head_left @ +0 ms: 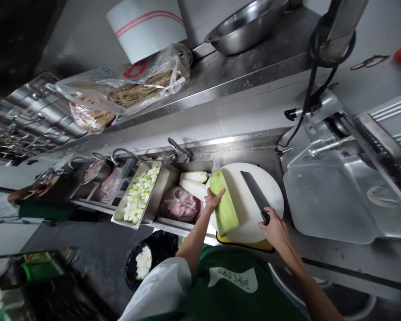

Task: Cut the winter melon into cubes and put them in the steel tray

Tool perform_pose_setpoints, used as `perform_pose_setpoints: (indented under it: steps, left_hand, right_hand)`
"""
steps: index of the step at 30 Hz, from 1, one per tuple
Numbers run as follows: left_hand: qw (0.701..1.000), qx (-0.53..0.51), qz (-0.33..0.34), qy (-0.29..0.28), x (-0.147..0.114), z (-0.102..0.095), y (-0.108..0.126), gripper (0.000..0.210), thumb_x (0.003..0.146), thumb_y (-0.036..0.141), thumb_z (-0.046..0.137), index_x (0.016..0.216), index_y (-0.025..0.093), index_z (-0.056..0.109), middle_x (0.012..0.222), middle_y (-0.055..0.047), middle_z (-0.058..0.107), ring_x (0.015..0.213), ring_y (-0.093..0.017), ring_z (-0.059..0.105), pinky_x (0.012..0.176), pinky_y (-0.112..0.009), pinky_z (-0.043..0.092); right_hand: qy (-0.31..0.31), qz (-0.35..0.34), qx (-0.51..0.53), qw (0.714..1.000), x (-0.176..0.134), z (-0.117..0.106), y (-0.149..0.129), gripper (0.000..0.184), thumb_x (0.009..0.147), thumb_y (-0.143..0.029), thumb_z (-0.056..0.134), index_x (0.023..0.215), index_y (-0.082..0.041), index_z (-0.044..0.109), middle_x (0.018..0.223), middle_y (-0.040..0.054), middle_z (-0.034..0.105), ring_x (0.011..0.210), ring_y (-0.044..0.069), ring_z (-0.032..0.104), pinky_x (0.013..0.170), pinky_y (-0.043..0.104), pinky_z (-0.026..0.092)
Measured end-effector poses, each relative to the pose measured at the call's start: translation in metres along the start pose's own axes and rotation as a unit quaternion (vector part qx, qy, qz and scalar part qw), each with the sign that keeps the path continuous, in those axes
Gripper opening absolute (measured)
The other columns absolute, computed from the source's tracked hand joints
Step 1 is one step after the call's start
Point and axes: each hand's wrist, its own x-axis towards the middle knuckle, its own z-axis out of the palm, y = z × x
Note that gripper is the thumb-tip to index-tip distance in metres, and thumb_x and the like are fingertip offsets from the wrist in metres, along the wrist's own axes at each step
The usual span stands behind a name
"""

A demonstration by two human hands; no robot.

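Observation:
A long, pale-green gourd piece (224,205) lies on a round white cutting board (250,232). My left hand (214,199) grips its left side, thumb laid across the top. A kitchen knife (254,189) with a broad dark blade and black handle is in my right hand (274,226), fingers closed round the handle. The blade lies low over the board, apart from the gourd, its tip pointing away from me. Left of the board, pale peeled gourds (194,183) and a plastic bag of pink meat (180,203) sit in a sink.
A deep steel pan (115,218) of chopped pale-green pieces stands across the sinks. On my right is a metal slicing machine (327,191). A shelf (217,87) above carries a steel bowl (243,31) and bagged dry goods (143,91). A black-lined bin (130,267) stands below left.

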Motion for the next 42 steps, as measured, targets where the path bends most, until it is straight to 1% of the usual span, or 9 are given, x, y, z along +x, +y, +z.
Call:
perform_pose_setpoints:
  steps: [4,8,11,14,18,25,31,35,42]
  left_hand:
    - [0.996,0.075,-0.008,0.041,-0.009,0.024,0.025,0.125,0.069,0.076,0.074,0.162,0.027,0.008,0.158,-0.024,0.023,0.142,-0.048,0.039,0.113,-0.056,0.038]
    - [0.993,-0.001,0.097,0.06,-0.008,0.031,0.019,0.12,0.067,0.063,0.085,0.161,0.029,0.018,0.156,-0.02,0.028,0.136,-0.039,0.051,0.115,-0.047,0.04]
    - [0.974,-0.18,0.139,0.006,0.006,0.023,0.008,0.122,0.062,0.055,0.092,0.159,0.025,0.024,0.15,-0.018,0.046,0.133,-0.032,0.056,0.115,-0.042,0.043]
    - [0.925,-0.35,0.106,-0.102,0.018,0.016,0.001,0.103,0.059,0.051,0.094,0.144,0.016,0.048,0.132,-0.017,0.066,0.12,-0.03,0.066,0.107,-0.044,0.052]
    - [0.9,-0.411,0.067,-0.132,0.013,0.02,-0.006,0.071,0.061,0.049,0.093,0.115,0.011,0.067,0.117,-0.018,0.073,0.106,-0.03,0.072,0.1,-0.044,0.058]
    - [0.92,-0.37,0.084,-0.102,-0.004,0.029,-0.023,0.075,0.067,0.057,0.088,0.12,0.012,0.063,0.123,-0.02,0.07,0.107,-0.03,0.072,0.096,-0.042,0.059]
    - [0.955,-0.146,0.253,0.05,0.022,0.027,-0.002,0.087,0.081,0.056,0.076,0.153,0.022,0.041,0.138,-0.015,0.059,0.126,-0.027,0.059,0.112,-0.04,0.044]
    - [0.963,-0.092,0.248,0.052,0.023,0.027,0.005,0.08,0.087,0.058,0.068,0.155,0.025,0.041,0.126,-0.013,0.062,0.115,-0.026,0.063,0.106,-0.04,0.046]
    - [0.973,-0.066,0.219,0.035,0.014,0.025,0.006,0.079,0.09,0.062,0.061,0.158,0.03,0.035,0.124,-0.011,0.056,0.098,-0.023,0.067,0.094,-0.037,0.052]
  right_hand:
    - [0.028,0.005,0.005,1.0,-0.001,-0.01,0.009,0.04,0.09,-0.025,0.052,0.127,-0.012,0.06,0.092,0.0121,0.073,0.079,0.024,0.068,0.069,0.028,0.042]
    - [-0.001,0.005,-0.033,0.999,0.001,-0.009,0.016,0.033,0.097,-0.028,0.048,0.122,-0.009,0.058,0.094,0.0143,0.073,0.079,0.023,0.069,0.067,0.028,0.04]
    - [-0.059,0.033,-0.082,0.994,0.008,-0.015,0.018,0.029,0.103,-0.034,0.045,0.116,-0.011,0.058,0.088,0.0136,0.073,0.078,0.024,0.069,0.064,0.029,0.039]
    - [-0.085,0.058,-0.111,0.988,0.018,-0.024,0.02,0.029,0.106,-0.032,0.039,0.113,-0.012,0.059,0.087,0.015,0.072,0.081,0.025,0.071,0.065,0.029,0.039]
    - [-0.107,0.052,-0.112,0.986,0.031,-0.03,0.017,0.026,0.104,-0.022,0.037,0.114,-0.013,0.059,0.091,0.0156,0.073,0.086,0.027,0.072,0.066,0.03,0.039]
    - [-0.101,0.075,-0.132,0.983,0.062,-0.033,-0.011,0.034,0.107,-0.028,0.031,0.122,-0.006,0.053,0.098,0.0218,0.073,0.091,0.03,0.073,0.069,0.033,0.043]
    - [-0.119,-0.007,-0.105,0.987,0.083,-0.035,-0.075,0.031,0.106,-0.025,0.031,0.127,-0.01,0.048,0.1,0.0187,0.073,0.095,0.028,0.073,0.072,0.03,0.045]
    - [-0.134,-0.051,-0.122,0.982,0.092,-0.031,-0.107,0.029,0.105,-0.023,0.034,0.127,-0.01,0.048,0.101,0.0194,0.073,0.1,0.028,0.072,0.075,0.03,0.045]
    - [-0.165,-0.057,-0.163,0.971,0.095,-0.032,-0.125,0.027,0.102,-0.016,0.034,0.124,-0.008,0.049,0.102,0.0207,0.073,0.1,0.031,0.072,0.07,0.03,0.042]
